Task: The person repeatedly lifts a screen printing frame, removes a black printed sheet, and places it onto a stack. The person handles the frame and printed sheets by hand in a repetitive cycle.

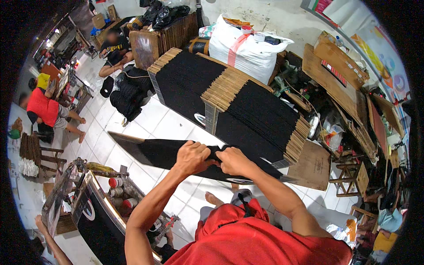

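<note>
Before me is a long thin board (126,143) with black cloth (161,152) over it and part of a white print at its near edge. My left hand (192,157) is closed on the black cloth near the middle of the board. Close beside it, my right hand (234,161) also grips the cloth, its fingers curled under and partly hidden. A dark fold of cloth shows between the two hands. Just beyond stands a long row of similar boards (225,88), packed upright side by side and dressed in black cloth, their bare brown ends showing.
A white sack (243,51) stands behind the row. Folded black cloth (128,95) lies on the tiled floor (172,123). At lower left is a printing frame (95,176) with jars (117,192) and another person's arm (53,240). Cardboard (311,165) lies right; two people sit far left.
</note>
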The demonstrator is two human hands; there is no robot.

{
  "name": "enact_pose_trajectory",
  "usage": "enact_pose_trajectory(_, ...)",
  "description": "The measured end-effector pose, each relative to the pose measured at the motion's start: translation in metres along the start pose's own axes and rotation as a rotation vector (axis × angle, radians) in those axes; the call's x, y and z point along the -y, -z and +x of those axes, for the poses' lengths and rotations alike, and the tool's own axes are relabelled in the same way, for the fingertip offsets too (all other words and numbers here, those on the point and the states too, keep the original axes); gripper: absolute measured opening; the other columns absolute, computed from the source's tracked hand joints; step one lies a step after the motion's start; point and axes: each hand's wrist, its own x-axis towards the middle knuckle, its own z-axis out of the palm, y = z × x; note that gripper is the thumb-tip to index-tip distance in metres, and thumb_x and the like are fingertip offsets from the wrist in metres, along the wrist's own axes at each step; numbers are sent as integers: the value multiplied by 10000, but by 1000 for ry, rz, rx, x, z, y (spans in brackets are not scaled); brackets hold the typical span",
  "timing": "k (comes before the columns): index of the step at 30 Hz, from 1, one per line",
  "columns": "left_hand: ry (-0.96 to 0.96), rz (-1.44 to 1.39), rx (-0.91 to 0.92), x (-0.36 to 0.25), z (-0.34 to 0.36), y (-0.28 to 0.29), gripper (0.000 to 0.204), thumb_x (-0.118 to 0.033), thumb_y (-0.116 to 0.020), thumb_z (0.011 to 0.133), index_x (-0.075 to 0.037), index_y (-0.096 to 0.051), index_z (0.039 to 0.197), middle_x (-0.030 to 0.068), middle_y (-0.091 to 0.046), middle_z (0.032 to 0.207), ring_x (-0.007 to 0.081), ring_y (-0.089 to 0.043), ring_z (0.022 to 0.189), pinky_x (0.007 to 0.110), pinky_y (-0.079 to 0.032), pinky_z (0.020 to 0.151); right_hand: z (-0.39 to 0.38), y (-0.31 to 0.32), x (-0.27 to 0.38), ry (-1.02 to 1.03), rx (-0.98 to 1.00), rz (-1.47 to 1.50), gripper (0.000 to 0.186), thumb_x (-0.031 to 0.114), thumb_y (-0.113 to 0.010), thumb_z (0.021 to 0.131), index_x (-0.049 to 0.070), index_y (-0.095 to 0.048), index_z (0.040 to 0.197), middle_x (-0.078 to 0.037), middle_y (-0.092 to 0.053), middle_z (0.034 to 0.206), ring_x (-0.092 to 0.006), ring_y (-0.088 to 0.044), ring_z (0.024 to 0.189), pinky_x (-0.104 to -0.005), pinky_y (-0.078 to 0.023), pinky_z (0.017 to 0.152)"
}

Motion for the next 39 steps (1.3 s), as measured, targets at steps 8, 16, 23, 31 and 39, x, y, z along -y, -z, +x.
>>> enact_pose_trajectory(8, 632, -66, -107, 12, -58, -71, 542, -166, -754, 625, -44, -506, 1091, 120, -550, 1019, 287, -514, 973, 394, -353, 831, 45, -104, -106, -43, 111, 84, 210, 102, -525, 692, -20, -612, 840, -277, -603, 747, -443, -600, 751, -503, -470, 719)
enact_pose_trajectory(16, 1424, -115, 204, -88, -252, -165, 539, -167, -723, 674, -18, -484, 1134, 162, -558, 1013, 337, -529, 970, 427, -414, 813, 69, -165, -236, -200, 138, 44, 207, 162, -584, 713, -18, -607, 813, -278, -610, 771, -433, -601, 772, -500, -468, 742)
enact_pose_trajectory(23, 1932, -346, 480, -205, -301, -206, 584, -218, -737, 674, -31, -459, 1152, 166, -571, 1052, 310, -557, 985, 408, -440, 829, 54, -193, -313, -301, 59, 11, 167, 109, -563, 712, -18, -600, 814, -264, -608, 739, -439, -599, 740, -514, -464, 726)
enact_pose_trajectory(31, 2018, -456, 300, -180, -289, -228, 538, -237, -744, 697, 0, -500, 1114, 161, -648, 894, 291, -633, 809, 372, -489, 739, 51, -235, -384, -500, 112, -135, 185, 87, -538, 730, -5, -596, 880, -235, -631, 806, -401, -614, 778, -501, -473, 741)
enact_pose_trajectory(39, 2050, -510, 230, -165, -270, -228, 507, -233, -711, 718, 39, -514, 1098, 187, -651, 867, 298, -634, 822, 370, -486, 751, 67, -231, -408, -523, 127, -247, 203, 87, -549, 714, 0, -596, 891, -206, -639, 818, -373, -621, 782, -479, -476, 744)
